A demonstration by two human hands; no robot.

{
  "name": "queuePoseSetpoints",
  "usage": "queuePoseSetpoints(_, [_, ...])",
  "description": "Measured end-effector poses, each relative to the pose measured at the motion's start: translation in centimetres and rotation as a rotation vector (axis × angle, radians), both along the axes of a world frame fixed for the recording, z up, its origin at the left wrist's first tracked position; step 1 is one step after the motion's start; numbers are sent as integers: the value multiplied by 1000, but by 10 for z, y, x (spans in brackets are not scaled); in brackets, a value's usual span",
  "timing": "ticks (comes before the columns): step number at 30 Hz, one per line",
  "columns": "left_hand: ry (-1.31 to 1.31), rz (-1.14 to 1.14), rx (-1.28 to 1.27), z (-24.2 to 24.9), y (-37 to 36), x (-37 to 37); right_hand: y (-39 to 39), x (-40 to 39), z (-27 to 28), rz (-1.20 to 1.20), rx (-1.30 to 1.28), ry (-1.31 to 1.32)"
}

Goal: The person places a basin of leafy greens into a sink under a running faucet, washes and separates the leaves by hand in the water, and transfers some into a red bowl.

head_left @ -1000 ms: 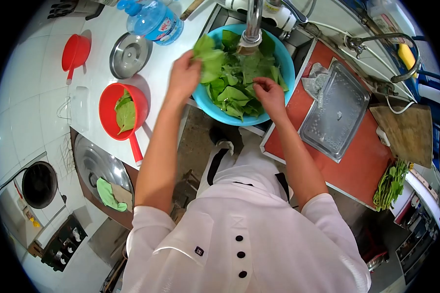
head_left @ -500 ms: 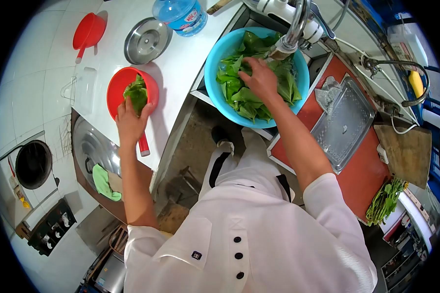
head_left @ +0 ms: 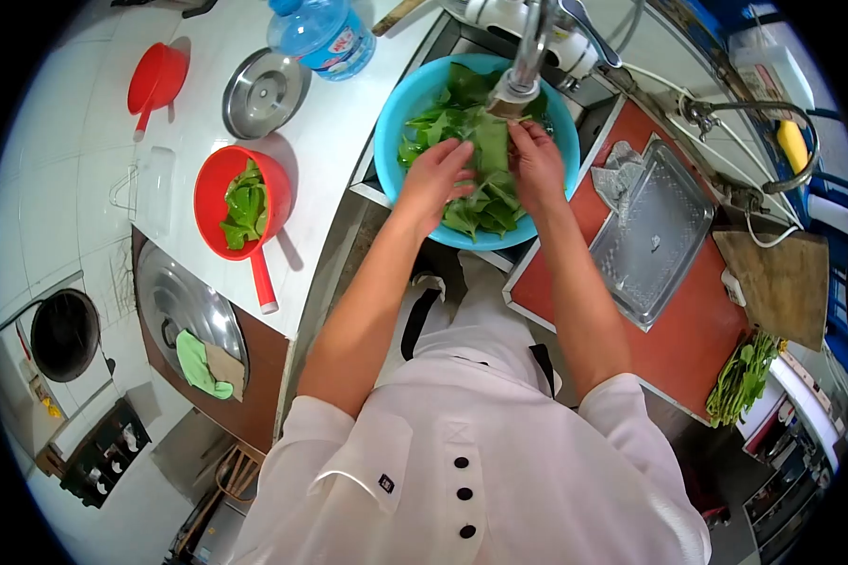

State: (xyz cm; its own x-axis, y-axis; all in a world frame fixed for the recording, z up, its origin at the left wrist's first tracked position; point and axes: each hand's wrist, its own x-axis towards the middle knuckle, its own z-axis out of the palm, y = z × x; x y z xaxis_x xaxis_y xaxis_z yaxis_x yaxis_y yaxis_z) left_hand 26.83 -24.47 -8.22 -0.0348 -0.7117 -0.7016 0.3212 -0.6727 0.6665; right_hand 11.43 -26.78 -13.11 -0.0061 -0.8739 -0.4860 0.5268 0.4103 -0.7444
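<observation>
A blue basin holds many green leaves beneath the metal faucet. Just under the spout, a broad green leaf hangs between my hands. My right hand pinches its right edge, fingers closed. On the leaf's left side is my left hand, its fingers apart and slightly bent close to the leaf; whether they touch it is hard to see. A red ladle with several green leaves inside stands on the white counter to the left.
Left on the counter are a steel lid, a blue water bottle and another red ladle. To the right, a metal tray and a grey cloth lie on the red surface, near a bunch of greens.
My left hand has left the red ladle and moved right to the basin, leaving leaves inside the ladle. My right hand has shifted to the right and now lifts a leaf under the faucet.
</observation>
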Motion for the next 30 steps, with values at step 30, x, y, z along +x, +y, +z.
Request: queuePoseSetpoints(30, [-4, -143, -238, -36, -30, 8, -1, 0, -11, 2, 215, -158])
